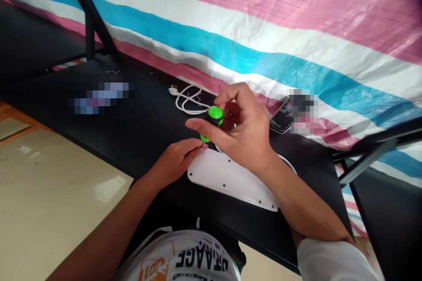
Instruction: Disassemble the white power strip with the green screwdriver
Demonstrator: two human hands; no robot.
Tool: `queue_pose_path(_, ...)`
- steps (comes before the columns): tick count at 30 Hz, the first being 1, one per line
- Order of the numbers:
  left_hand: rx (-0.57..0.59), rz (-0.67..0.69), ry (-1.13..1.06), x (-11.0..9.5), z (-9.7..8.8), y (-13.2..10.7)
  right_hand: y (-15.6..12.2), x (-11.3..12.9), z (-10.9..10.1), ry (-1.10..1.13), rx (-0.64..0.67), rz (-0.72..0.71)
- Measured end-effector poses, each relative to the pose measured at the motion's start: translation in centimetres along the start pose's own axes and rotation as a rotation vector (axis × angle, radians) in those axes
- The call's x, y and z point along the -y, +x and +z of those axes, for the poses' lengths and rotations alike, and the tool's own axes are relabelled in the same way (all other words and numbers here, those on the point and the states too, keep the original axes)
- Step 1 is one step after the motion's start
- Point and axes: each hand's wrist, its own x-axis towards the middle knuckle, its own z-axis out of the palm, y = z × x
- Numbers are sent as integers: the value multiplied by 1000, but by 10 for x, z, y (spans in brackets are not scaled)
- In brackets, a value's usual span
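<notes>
Potentially, the main hazard is a slip of the screwdriver (215, 113): its shank meets the left fingertips at the upper left edge of the white casing (231, 180), so a sideways push on the handle could drive the tip into a finger or scratch the plastic. A second hazard is casing drift; neither palm presses down on the casing, which lies on the black table (148, 118) with its face of small dark holes (224, 185) upward, and a bump from the right forearm crossing its far end could swing it. The white cable (186, 107), looped beyond the hands with its plug (173, 91) at the end, could also drag the casing if snagged. As for pose, the right hand (247, 127) holds the screwdriver handle between thumb and curled fingers, wrist bent, the green cap facing up toward the wearer. The left hand (180, 158) reaches in from the left, thumb and forefinger brought narrow at the shank; the tip appears hidden there, so whether they grip the metal or only guide it cannot be told. The phone (280, 123) lies beyond the right hand, near the striped sheet (237, 55).
</notes>
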Motion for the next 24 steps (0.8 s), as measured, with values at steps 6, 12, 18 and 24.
queue_pose_path(6, -9, -3, 10, -2, 0, -1, 1, 1, -4, 40, 95, -39)
queue_pose_path(12, -66, 58, 25, 1, 2, 0, 6, 3, -9, 4, 275, -187)
queue_pose_path(18, -143, 122, 82, 2, 0, 0, 1, 1, -2, -122, 154, -312)
queue_pose_path(24, -197, 123, 120, 5, 2, -1, -5, -6, 11, -93, -105, -272)
